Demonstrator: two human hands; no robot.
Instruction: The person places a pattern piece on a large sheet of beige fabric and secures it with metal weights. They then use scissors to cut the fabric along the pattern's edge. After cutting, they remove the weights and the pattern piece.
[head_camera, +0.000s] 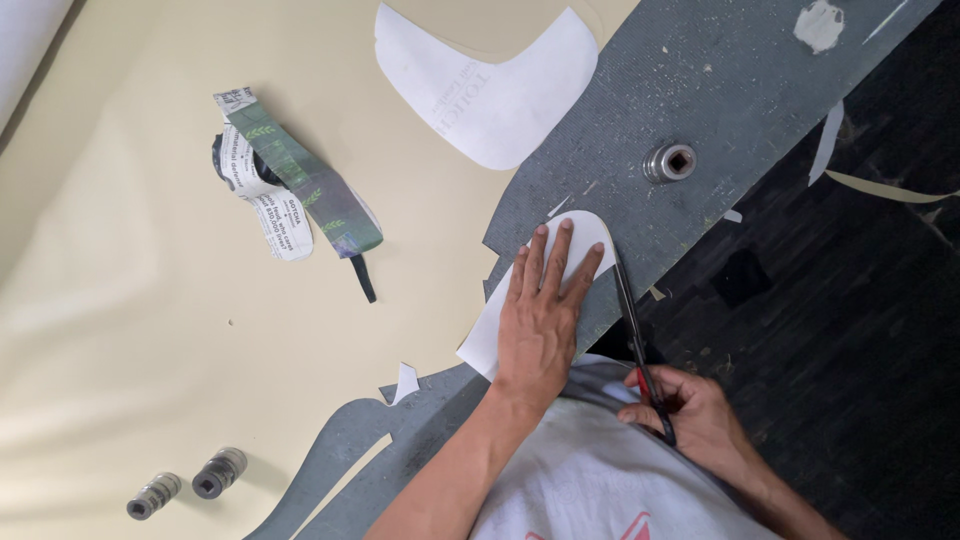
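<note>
Two metal sockets (186, 482) and a paper-wrapped bundle (290, 190) on cream sheet (120, 300).

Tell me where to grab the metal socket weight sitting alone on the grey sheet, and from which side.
Grip the socket weight around its round outer wall, coming straight down from above. It stands on end with its square hole facing up, and the grey sheet around it is bare apart from small scraps, so fingers probably fit on any side.

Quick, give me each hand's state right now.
Left hand: open, flat on the white pattern.
Right hand: closed on the scissors.
</note>
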